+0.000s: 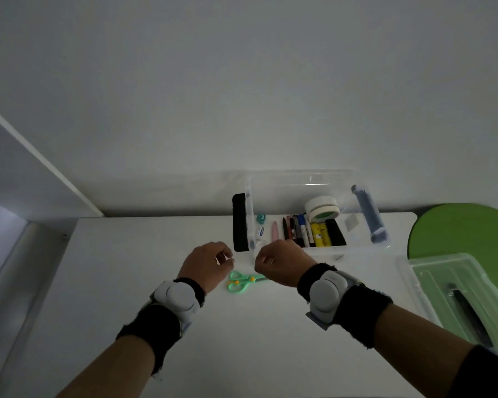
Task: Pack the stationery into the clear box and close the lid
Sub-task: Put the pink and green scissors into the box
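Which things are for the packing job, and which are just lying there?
For the job: box, lid, scissors, tape, pens.
Just lying about: green mat, table.

White bench [156, 311], plain top, wall along its far edge. On it at the far edge sits the clear box [316, 249], open-topped. The green scissors [239, 281] lie flat just in front of the box's left corner, not touching it. The clear lid [443, 282] lies right of the box & nearer, by a green rounded surface [457, 231].
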`<state>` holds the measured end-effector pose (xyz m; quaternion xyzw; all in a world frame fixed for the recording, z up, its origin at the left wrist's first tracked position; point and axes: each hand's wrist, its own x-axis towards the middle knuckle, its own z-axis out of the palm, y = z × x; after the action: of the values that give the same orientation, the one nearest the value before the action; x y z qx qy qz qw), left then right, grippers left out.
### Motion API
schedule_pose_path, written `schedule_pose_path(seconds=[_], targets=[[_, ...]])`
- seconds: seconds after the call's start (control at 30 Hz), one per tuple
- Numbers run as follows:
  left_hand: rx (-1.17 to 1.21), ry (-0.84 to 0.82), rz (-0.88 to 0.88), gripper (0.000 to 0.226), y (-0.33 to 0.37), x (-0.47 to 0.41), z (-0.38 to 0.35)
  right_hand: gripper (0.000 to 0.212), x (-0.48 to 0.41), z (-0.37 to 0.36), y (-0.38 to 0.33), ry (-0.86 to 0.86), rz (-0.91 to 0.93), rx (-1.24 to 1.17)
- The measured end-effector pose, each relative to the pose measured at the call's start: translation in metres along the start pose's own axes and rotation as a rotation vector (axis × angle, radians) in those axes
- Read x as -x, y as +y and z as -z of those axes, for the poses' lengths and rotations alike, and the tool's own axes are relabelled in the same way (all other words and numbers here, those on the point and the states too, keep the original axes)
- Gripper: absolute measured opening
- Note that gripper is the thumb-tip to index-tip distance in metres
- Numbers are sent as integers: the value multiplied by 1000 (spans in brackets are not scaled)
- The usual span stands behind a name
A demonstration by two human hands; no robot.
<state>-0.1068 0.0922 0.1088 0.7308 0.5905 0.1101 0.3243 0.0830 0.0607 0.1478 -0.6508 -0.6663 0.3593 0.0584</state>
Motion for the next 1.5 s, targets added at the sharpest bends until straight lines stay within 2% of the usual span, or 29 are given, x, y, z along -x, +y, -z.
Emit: schedule_pose_path(seconds=[0.1,0.3,0.57,0.87,1.0,1.2,1.5], targets=[[-33,-68,2,15,-14,-1,-17,24,-4,-22,14,-50,-67,22],[-135,-186,-8,39,-39,-11,-61,38,-20,-76,56,-75,-187,67],[-258,-295,-4,68,-68,-32,-104,56,-52,-117,88,-94,-152,141],[-306,-333,-74,61,-85,-41,-119,40,-64,-139,99,-59,-112,242],[-326,-362,-87,65,-84,-40,-119,30,-63,-137,94,-92,-115,268],[-319,-347,-139,66,-87,-24,-110,28,-53,-130,79,-154,-97,293],[-96,-381,-158,68,-73,-15,-50,30,-36,-95,44,-159,-69,121]])
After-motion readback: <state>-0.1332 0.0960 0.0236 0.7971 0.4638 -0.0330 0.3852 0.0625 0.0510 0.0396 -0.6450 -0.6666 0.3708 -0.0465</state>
